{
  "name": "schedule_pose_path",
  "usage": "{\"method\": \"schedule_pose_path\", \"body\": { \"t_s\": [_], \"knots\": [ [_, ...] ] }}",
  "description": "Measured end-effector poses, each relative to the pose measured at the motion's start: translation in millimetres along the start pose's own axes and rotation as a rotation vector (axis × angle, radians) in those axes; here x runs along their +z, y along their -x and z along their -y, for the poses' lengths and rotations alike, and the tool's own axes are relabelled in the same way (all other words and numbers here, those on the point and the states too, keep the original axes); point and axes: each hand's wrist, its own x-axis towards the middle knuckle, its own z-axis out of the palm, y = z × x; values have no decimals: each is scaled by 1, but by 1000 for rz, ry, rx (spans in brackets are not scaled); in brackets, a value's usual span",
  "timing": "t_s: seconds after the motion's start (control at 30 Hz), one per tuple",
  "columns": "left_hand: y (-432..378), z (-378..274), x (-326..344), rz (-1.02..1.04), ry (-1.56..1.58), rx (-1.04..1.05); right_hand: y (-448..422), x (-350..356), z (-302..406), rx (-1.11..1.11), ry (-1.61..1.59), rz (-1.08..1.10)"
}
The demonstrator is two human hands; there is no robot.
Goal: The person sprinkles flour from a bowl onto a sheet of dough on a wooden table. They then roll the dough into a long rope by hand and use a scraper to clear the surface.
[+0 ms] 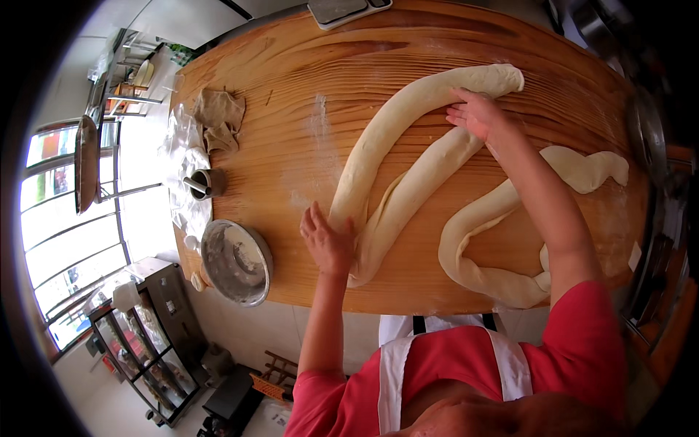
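A long, thick roll of pale dough point(393, 117) curves across the wooden table point(284, 153). My left hand point(330, 240) rests on its near-left end, fingers spread. Against the same roll's far-right stretch lies my right hand point(476, 113), fingers extended. A second length of dough point(423, 177), with a seam or fold along its left side, runs from beneath my right hand towards my left. Whether the two lengths join near my left hand is hidden. To the right, another dough rope point(464, 240) bends in a loop, partly covered by my right forearm.
A metal bowl point(265, 254) holding white powder stands at the table's left edge. Beyond it are a metal cup point(217, 183), a clear plastic sheet point(185, 147) and a crumpled cloth point(218, 112). A scale point(349, 13) sits at the far edge. Flour dusts the wood.
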Motion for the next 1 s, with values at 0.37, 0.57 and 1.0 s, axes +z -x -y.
{"method": "schedule_pose_path", "body": {
  "t_s": [0.37, 0.57, 1.0],
  "knots": [
    [-41, 57, -7, 72, -47, 85, -69, 181, -43, -366, 415, -481],
    [-30, 67, -16, -181, -173, -15, -66, 299, -18, -723, 970, 127],
    [52, 34, -14, 511, 114, 574, 40, -10, -97, -902, 1275, -519]
  ]
}}
